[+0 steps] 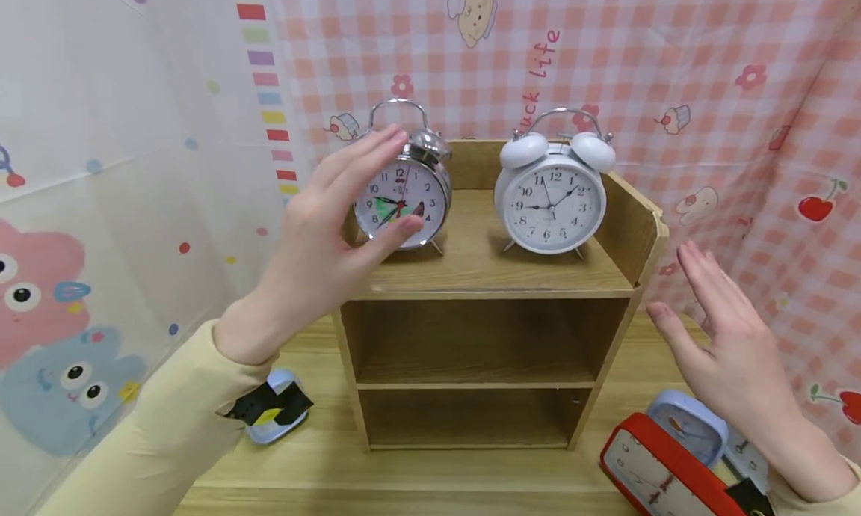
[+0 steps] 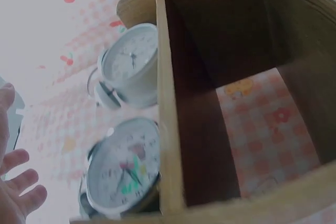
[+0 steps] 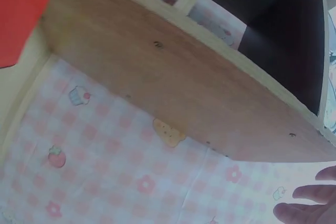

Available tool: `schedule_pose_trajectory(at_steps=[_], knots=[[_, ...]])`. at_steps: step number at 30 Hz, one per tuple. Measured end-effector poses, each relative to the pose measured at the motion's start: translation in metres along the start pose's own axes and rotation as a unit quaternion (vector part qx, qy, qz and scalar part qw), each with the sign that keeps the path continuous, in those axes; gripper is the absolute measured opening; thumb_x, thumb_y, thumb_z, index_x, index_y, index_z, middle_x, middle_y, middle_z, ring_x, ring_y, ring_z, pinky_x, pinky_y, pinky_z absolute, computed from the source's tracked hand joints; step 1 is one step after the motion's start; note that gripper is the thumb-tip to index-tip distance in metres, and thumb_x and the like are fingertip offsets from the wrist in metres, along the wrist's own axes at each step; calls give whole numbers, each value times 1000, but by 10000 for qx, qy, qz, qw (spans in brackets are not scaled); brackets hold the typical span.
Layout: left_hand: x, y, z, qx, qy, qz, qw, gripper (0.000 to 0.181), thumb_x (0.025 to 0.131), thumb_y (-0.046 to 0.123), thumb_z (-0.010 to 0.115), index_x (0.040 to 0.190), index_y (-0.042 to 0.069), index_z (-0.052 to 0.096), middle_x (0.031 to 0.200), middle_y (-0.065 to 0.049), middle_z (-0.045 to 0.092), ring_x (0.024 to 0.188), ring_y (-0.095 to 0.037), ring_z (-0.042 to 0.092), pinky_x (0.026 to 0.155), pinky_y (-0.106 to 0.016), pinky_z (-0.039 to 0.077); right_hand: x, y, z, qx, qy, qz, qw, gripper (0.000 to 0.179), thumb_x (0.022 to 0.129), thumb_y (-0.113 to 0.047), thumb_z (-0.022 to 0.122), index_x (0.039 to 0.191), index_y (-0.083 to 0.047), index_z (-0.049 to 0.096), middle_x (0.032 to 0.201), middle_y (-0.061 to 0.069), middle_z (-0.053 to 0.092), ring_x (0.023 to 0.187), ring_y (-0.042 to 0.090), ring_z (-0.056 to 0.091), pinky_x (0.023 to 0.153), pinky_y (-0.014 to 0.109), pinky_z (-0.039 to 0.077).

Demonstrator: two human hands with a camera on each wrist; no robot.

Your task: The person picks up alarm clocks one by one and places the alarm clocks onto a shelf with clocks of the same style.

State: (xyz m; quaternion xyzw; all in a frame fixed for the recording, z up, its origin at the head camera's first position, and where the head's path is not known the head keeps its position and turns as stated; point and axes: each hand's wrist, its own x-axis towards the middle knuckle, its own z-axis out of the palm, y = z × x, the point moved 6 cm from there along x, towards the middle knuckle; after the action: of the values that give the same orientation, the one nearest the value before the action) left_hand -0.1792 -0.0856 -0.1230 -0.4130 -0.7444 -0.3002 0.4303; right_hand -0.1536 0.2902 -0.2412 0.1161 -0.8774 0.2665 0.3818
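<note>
My left hand (image 1: 312, 235) is raised in front of the silver twin-bell alarm clock (image 1: 433, 194), with its fingers extended and the thumb apart. It covers the left side of that clock in the head view; the left wrist view shows a gap between the fingers (image 2: 23, 184) and the clock. A white twin-bell alarm clock (image 1: 551, 220) stands upright beside it on the top board of a small wooden shelf (image 1: 471, 280). To the right of the shelf hovers my right hand (image 1: 736, 351), its fingers loosely straight and holding nothing.
A red rectangular clock (image 1: 673, 464) and a light blue clock (image 1: 686, 430) lie at the lower right, partly under my right forearm. Another light blue object (image 1: 279, 422) lies left of the shelf, behind my left sleeve. Patterned cloth (image 1: 430, 52) hangs behind the shelf.
</note>
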Motion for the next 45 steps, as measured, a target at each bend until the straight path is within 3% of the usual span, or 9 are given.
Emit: schedule_pose_trajectory(at_steps=[10, 17, 23, 27, 33, 35, 39, 42, 45], knots=[[-44, -29, -24, 25, 391, -865, 9955, 65, 91, 7, 80, 151, 5, 55, 158, -11, 57, 148, -23, 54, 124, -28, 43, -27, 16, -6, -386, -364, -159, 9985, 69, 101, -23, 71, 162, -18, 41, 171, 15, 37, 164, 32, 26, 137, 48, 15], [-67, -51, -22, -57, 535, -1486, 9874, 58, 99, 21, 74, 153, 13, 55, 157, -6, 59, 147, -22, 55, 116, -46, 53, -47, 23, -6, -521, -610, -215, 9965, 71, 98, -18, 74, 161, -14, 43, 171, 16, 37, 165, 30, 23, 137, 27, 6], [-80, -64, -16, -395, 636, -1847, 9799, 56, 103, 24, 70, 154, 14, 53, 159, -6, 57, 147, -21, 54, 110, -15, 52, -66, 36, 0, -660, -894, -122, 9937, 76, 98, -20, 75, 164, -20, 38, 174, 11, 31, 167, 15, 15, 139, 40, 7], [-82, -72, -10, -884, 700, -2029, 9727, 55, 104, 22, 68, 156, 15, 51, 159, -6, 56, 145, -23, 55, 104, -9, 52, -78, 46, 6, -823, -985, -171, 9916, 78, 97, -21, 76, 164, -20, 38, 174, 9, 32, 166, 3, 12, 135, 19, 4], [-81, -82, 0, -1680, 760, -2126, 9596, 63, 105, 41, 63, 158, 9, 47, 160, -11, 54, 144, -12, 54, 98, -11, 56, -100, 67, 18, -950, -1367, -91, 9860, 81, 95, -24, 78, 165, -21, 37, 170, 19, 38, 163, 32, 27, 117, -1, -6], [-80, -86, 3, -1878, 818, -2118, 9556, 67, 104, 46, 62, 157, 7, 47, 160, -12, 53, 143, -8, 53, 98, -11, 56, -107, 75, 22, -1071, -1502, -34, 9828, 81, 94, -25, 79, 164, -22, 38, 167, 20, 42, 166, 20, 21, 114, -6, 2], [-80, -89, 8, -1995, 887, -2102, 9530, 64, 104, 44, 61, 153, 4, 51, 161, -13, 52, 142, -5, 54, 89, -8, 56, -117, 86, 29, -1288, -1928, 345, 9721, 79, 95, -33, 79, 162, -18, 42, 162, 23, 47, 159, 32, 34, 111, 39, 51], [-81, -91, 9, -1966, 939, -2104, 9530, 56, 106, 40, 61, 148, 3, 56, 161, -12, 52, 142, -4, 55, 69, -7, 50, -121, 91, 34, -1391, -2171, 539, 9647, 77, 96, -37, 77, 159, -9, 45, 155, 29, 52, 132, 52, 52, 84, 72, 49], [-80, -91, 10, -2001, 1063, -2025, 9527, 55, 106, 41, 61, 143, 0, 58, 159, -15, 54, 140, -5, 57, 55, -12, 38, -123, 94, 38, -1497, -2260, 567, 9609, 76, 95, -38, 78, 156, -4, 48, 147, 32, 58, 122, 55, 59, 81, 72, 53]])
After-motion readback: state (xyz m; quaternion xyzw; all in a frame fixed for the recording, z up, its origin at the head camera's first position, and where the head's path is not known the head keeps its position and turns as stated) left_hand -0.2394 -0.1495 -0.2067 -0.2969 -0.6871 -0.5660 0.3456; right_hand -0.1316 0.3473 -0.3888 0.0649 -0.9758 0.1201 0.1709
